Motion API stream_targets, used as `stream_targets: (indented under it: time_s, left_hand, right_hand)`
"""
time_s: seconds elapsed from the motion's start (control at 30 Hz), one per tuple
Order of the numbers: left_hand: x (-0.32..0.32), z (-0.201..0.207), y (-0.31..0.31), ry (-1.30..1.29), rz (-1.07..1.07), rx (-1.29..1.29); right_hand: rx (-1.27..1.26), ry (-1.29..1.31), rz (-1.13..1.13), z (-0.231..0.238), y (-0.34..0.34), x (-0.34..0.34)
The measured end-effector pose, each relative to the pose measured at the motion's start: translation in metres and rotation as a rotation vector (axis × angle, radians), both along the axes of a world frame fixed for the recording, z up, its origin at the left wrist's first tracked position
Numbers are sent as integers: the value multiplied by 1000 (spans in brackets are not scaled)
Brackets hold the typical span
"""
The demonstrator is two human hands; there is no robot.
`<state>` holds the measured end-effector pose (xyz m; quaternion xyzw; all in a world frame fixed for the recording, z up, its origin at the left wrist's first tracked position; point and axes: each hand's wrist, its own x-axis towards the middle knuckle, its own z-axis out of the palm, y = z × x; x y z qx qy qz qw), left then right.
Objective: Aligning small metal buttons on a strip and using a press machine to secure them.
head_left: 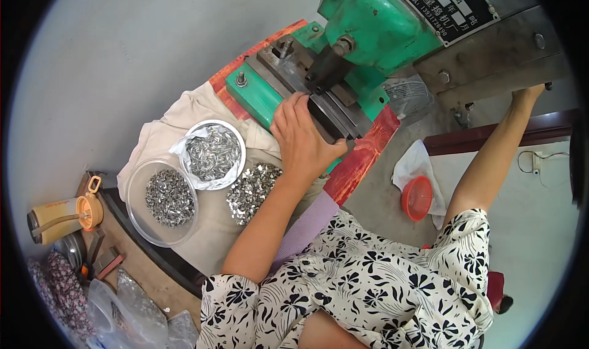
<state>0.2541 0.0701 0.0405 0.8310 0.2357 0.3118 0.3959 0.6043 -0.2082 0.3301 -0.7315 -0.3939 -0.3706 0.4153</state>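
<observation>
My left hand (297, 134) rests against the front of a green hand press (380, 30), fingers and thumb spread along a dark die block (328, 116). Its fingertips lie close to the dark punch (328, 67); whether a small part is under them is hidden. Up at the right, my right hand (529, 93) is at the end of the press's thick steel lever (491, 73), its fingers mostly hidden there. By my left forearm lie a white-rimmed bowl of shiny slim metal pieces (213, 154), a clear tub of small metal parts (170, 197) and a loose pile of metal bits (253, 189).
The press stands on a red-painted board (371, 149), beside a beige cloth (196, 107). A yellow bottle with an orange lid (90, 211) and plastic bags (116, 312) are at lower left. A red basin (417, 199) sits beyond on the right, near a white cloth (414, 162).
</observation>
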Motion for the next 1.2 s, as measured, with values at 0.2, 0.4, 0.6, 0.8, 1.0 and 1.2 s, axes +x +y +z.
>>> stream_targets:
  time_s: [0.2,0.4,0.6,0.8,1.0,1.2]
  left_hand:
    - [4,-2,-3,-3,25,2]
    - [0,-10,5,-72,-69,-39]
    - [3,-11,12,-180,-82,-78]
    - [12,-15,12,-203,-94,-181]
    - [15,-18,10,-217,-78,-172]
    - [16,-17,10,-193,-97,-203]
  right_hand:
    - [450,193,72,-77,39,-40]
    - [444,349,31,-199,73,-101]
    - [-117,862,165,-306,123,-170]
    - [-330,788,304,-298,132,-142]
    - [-399,1032,313,-300,128,-143]
    - [-318,1222,380,-294,132,-144]
